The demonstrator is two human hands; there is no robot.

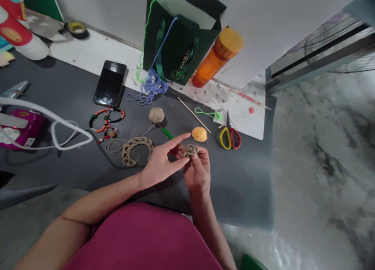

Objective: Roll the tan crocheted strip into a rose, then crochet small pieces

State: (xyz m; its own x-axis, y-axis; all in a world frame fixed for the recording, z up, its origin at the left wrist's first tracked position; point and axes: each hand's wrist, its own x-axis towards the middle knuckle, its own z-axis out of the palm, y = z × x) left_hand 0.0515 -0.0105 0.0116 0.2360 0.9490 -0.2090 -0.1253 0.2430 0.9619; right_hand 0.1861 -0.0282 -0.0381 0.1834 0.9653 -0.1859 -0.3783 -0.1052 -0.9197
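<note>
Both hands meet over the dark grey mat (246,176). My right hand (197,172) pinches a small round beige crochet piece (191,149) between thumb and fingers. My left hand (162,160) also grips the piece from the left, its index finger stretched out above it. A beige yarn strand runs from a crocheted arc (136,149) beside my left hand up to a beige yarn ball (156,114). A green-handled crochet hook (167,133) lies just beyond my fingers.
An orange yarn ball (199,134), yellow-and-red scissors (230,137), a wooden stick (193,114), a bead string (107,121), a black phone (110,83), blue yarn (150,86), a green bag (178,36) and an orange bottle (218,55) lie beyond. White cable (58,125) at left.
</note>
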